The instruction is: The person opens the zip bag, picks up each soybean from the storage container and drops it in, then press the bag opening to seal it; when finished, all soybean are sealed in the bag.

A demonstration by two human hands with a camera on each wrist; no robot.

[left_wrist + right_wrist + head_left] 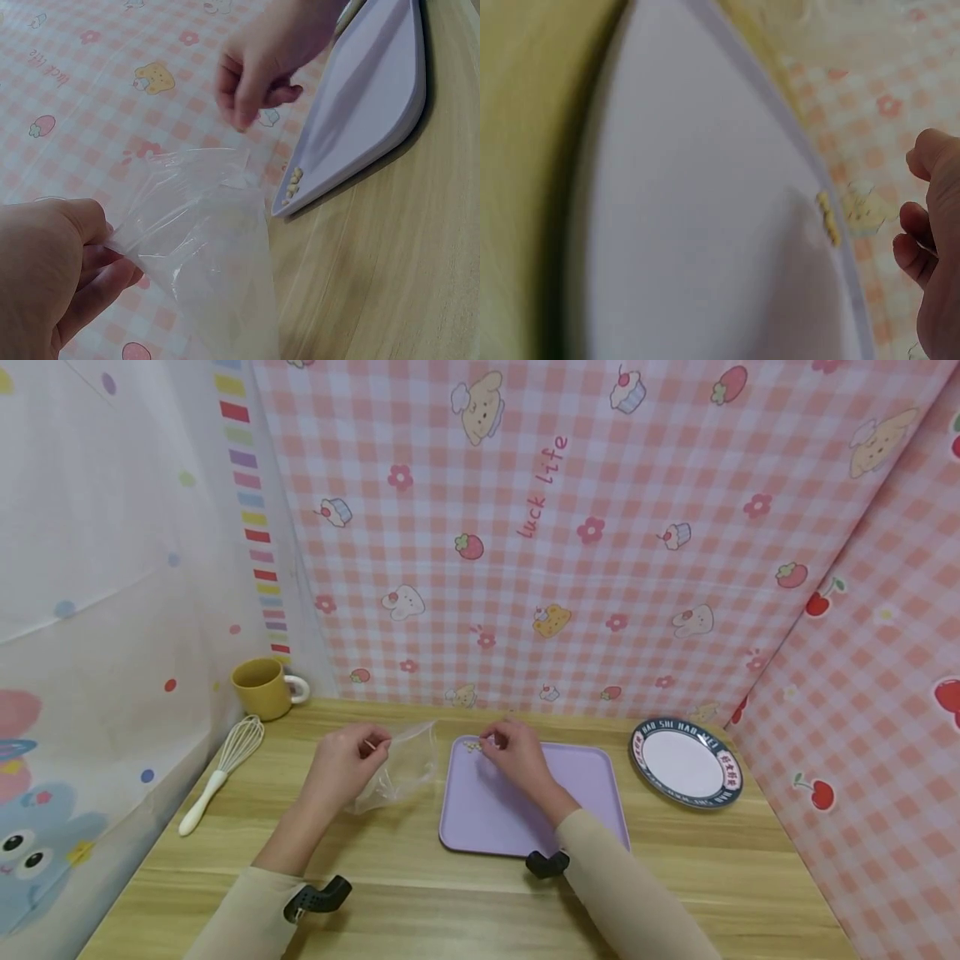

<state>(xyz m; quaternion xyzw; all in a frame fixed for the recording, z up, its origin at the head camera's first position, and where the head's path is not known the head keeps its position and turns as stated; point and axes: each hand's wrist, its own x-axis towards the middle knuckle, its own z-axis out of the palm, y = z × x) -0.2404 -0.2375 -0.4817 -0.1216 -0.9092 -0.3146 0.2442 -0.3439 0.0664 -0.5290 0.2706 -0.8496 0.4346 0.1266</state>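
Observation:
A clear plastic bag [408, 764] [225, 270] hangs from my left hand [347, 764] [56, 266], whose thumb and fingers pinch its edge; its mouth gapes in the left wrist view. My right hand [517, 758] [266, 64] [939, 232] is over the far left part of the lilac tray [502, 814] [367, 90] [690, 172], fingers curled, with nothing visible between them. Several small pale yellow pieces [471, 746] [293, 184] [828, 219] lie in the tray's far left corner, close to that hand in the head view.
A yellow mug [261, 691] with a white handle stands at the back left of the wooden table [420, 910], and a whisk [225, 767] lies in front of it. On the right, beside the tray, is a dark-rimmed plate [684, 764]. Patterned cloth [525, 568] hangs behind.

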